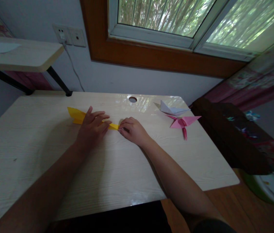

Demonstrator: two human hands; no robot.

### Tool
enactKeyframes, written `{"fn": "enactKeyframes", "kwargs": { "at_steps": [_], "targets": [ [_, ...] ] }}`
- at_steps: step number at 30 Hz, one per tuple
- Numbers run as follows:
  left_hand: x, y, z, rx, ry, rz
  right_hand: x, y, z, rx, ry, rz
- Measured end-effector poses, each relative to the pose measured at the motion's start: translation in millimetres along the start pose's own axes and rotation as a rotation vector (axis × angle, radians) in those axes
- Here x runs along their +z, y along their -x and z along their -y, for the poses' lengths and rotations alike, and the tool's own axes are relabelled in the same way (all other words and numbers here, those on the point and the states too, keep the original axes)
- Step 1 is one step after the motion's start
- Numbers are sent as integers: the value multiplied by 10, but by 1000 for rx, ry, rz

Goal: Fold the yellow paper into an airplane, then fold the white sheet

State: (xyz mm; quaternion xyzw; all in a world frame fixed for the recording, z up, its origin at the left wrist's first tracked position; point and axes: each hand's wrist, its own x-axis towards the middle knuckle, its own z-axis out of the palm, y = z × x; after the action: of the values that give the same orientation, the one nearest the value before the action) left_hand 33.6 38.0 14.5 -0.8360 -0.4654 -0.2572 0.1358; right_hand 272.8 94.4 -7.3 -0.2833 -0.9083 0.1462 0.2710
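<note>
A folded sheet of yellow paper (76, 114) lies on the pale wooden table, its wide end at the left and a narrow strip running to the right. My left hand (94, 124) rests over its middle with the fingers spread, hiding part of the folds. At the narrow right end, my right hand (132, 129) pinches the tip of the paper between thumb and fingers. To the right of my hands lie a pink folded-paper figure (182, 122) and, just behind it, a white folded-paper piece (172, 109).
The table (132, 174) has a round cable hole (133, 99) near its back edge. A raised shelf (30, 60) on black legs stands at the back left, by a wall socket (69, 35) with a cable. Dark wooden furniture (226, 129) stands beyond the right edge.
</note>
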Motion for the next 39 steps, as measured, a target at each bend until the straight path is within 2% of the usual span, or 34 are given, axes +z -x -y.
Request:
{"fn": "enactKeyframes", "kwargs": {
  "at_steps": [3, 7, 22, 32, 39],
  "targets": [
    [-11, -3, -1, 14, -18, -24, 0, -6, 5, 21, -26, -12],
    [6, -2, 13, 51, 7, 17, 0, -16, 11, 43, -58, -12],
    [253, 71, 164, -34, 123, 171, 16, -11, -21, 141, -191, -57],
    [244, 59, 130, -65, 141, 190, 28, -15, -42, 117, -201, -57],
    [238, 51, 107, -79, 136, 157, 44, -16, -53, 133, -208, -59]
  ]
}}
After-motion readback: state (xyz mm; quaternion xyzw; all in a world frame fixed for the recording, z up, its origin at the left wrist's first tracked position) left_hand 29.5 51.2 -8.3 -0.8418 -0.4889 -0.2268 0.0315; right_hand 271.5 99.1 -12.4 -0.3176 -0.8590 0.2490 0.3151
